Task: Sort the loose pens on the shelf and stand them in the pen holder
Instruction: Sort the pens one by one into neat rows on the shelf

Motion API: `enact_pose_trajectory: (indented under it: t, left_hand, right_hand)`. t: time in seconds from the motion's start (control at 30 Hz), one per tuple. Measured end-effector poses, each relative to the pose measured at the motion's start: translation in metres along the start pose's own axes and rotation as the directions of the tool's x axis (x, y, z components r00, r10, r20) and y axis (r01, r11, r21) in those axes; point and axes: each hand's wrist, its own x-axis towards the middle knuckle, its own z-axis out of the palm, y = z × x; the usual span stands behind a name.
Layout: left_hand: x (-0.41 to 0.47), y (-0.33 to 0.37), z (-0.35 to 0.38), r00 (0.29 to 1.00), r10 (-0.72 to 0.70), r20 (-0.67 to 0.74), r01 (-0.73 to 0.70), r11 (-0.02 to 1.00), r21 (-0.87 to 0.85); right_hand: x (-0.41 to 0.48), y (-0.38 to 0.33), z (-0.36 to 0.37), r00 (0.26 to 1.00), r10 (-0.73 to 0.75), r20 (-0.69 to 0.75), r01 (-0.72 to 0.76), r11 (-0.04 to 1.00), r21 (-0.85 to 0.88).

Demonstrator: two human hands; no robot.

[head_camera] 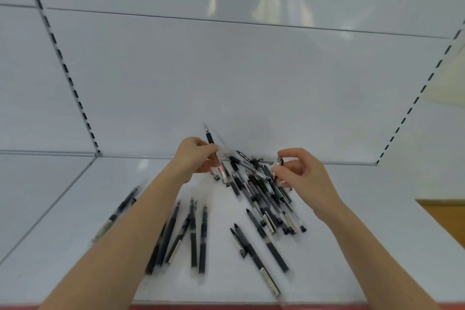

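my left grip holds one pen, right grip pinches something small over the pile on the shelf, no pen holder in sight, so a fumble could roll pens off the edge.

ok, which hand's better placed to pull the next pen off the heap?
Right, probably. The right hand sits over the heap, its fingers pinching a pen end there. The left hand is occupied, gripping a raised pen beside the heap's left edge.

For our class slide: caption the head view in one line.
Left hand grips a pen; right hand pinches a second pen from the pile on the shelf.
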Motion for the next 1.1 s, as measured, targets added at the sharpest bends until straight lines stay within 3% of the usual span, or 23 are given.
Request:
enact_pose_trajectory:
  t: [0.13,0.27,0.4,0.6,0.87,1.1]
  left_hand:
    - [-0.042,0.02,-0.006,0.98,0.196,0.007,-0.193,0.969,-0.151]
    - [-0.084,0.023,-0.009,0.918,0.393,-0.048,-0.395,0.918,-0.038]
    - [-0.11,0.014,-0.01,0.871,0.484,-0.084,-0.485,0.875,0.011]
    - [-0.123,0.006,-0.013,0.851,0.519,-0.083,-0.515,0.855,0.062]
    - [-0.132,0.009,-0.012,0.829,0.547,-0.112,-0.542,0.837,0.077]
    - [-0.134,0.004,-0.013,0.814,0.563,-0.143,-0.558,0.826,0.074]
  right_hand:
    - [0.002,-0.024,0.004,0.991,-0.113,-0.075,0.126,0.975,0.182]
    - [0.0,-0.058,0.01,0.967,-0.225,-0.122,0.253,0.918,0.307]
    - [-0.004,-0.083,0.019,0.942,-0.289,-0.17,0.333,0.864,0.377]
    - [-0.007,-0.097,0.028,0.934,-0.329,-0.142,0.358,0.842,0.403]
    - [-0.015,-0.092,0.036,0.94,-0.33,0.09,0.285,0.9,0.33]
    - [-0.027,-0.08,0.048,0.941,-0.333,0.055,0.298,0.896,0.329]
